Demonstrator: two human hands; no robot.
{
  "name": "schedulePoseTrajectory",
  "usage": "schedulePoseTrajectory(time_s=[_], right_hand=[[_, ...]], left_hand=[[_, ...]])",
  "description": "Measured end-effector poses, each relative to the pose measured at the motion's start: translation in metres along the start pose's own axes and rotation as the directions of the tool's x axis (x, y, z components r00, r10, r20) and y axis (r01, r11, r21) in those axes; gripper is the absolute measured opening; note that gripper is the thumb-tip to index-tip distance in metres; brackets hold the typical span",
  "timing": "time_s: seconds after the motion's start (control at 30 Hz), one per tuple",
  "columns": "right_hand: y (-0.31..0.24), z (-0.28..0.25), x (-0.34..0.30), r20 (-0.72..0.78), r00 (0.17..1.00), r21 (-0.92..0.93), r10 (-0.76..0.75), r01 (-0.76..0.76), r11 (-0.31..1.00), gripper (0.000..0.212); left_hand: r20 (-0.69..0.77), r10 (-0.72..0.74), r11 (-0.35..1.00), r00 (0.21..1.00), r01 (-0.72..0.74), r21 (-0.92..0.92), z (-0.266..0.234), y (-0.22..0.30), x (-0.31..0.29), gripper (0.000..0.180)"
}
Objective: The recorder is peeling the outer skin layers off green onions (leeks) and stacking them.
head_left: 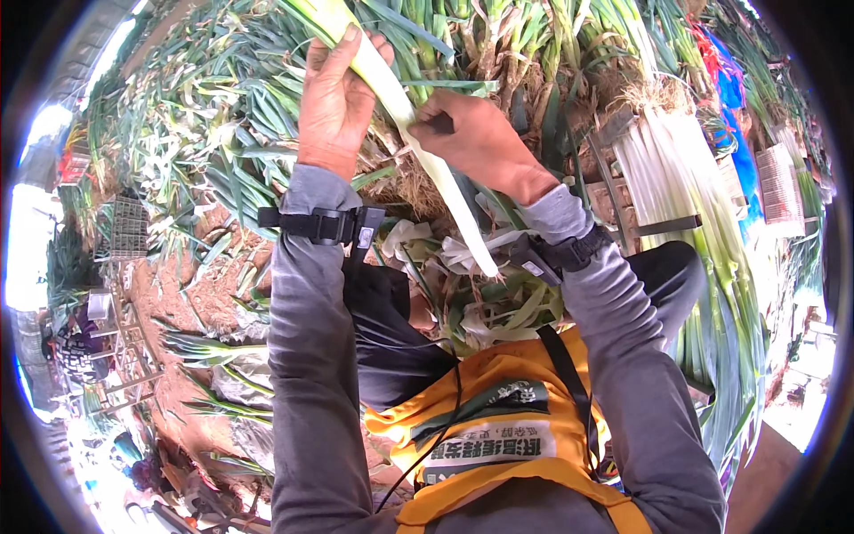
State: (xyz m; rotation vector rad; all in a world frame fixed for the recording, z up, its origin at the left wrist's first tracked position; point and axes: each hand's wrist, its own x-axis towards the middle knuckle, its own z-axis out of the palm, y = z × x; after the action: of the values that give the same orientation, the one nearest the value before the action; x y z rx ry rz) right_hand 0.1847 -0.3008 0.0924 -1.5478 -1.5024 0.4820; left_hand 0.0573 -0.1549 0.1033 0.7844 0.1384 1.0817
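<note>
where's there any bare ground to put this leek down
Bare reddish soil shows to the person's left, between the loose pile of untrimmed leeks and the scattered stalks near the left knee. Elsewhere is crowded: peelings fill the lap, trimmed white leeks lie stacked on the right, and both hands, left hand and right hand, grip the leek.

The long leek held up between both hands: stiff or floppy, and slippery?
The leek probably stays fairly stiff: its pale stalk runs straight between the left hand and right hand. Its peeled outer layer hangs loose, so likely floppy. The smooth white skin may be somewhat slippery.
</note>
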Motion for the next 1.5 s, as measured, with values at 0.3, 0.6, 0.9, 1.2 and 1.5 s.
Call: schedulePoseTrajectory(time_s=[0.3,0.6,0.9,1.2,1.5], right_hand=[[0.002,0.008,-0.009,-0.319,0.939,-0.244,-0.125,0.046,0.969,0.013],[0.018,0.038,-0.056,0.327,0.901,0.675,0.286,-0.435,0.596,0.058],[0.020,0.027,-0.006,-0.139,0.951,0.954,0.277,0.053,0.297,0.042],[0.017,0.005,0.003,-0.163,0.890,0.969,0.425,0.063,0.240,0.025],[-0.007,0.008,-0.006,0.138,0.915,0.975,0.380,-0.057,-0.215,0.027]], left_hand=[[-0.116,0.022,0.999,0.993,-0.020,0.026,-0.005,-0.002,0.003,0.027],[-0.401,0.079,0.983,0.912,-0.137,-0.119,-0.024,-0.005,0.008,0.021],[-0.467,-0.149,0.972,0.872,0.044,-0.229,-0.025,-0.042,-0.015,0.034],[-0.318,-0.190,0.969,0.929,0.127,-0.211,0.019,-0.047,-0.027,0.045],[-0.102,-0.005,0.976,0.995,-0.018,-0.215,0.032,-0.026,-0.009,0.045]])
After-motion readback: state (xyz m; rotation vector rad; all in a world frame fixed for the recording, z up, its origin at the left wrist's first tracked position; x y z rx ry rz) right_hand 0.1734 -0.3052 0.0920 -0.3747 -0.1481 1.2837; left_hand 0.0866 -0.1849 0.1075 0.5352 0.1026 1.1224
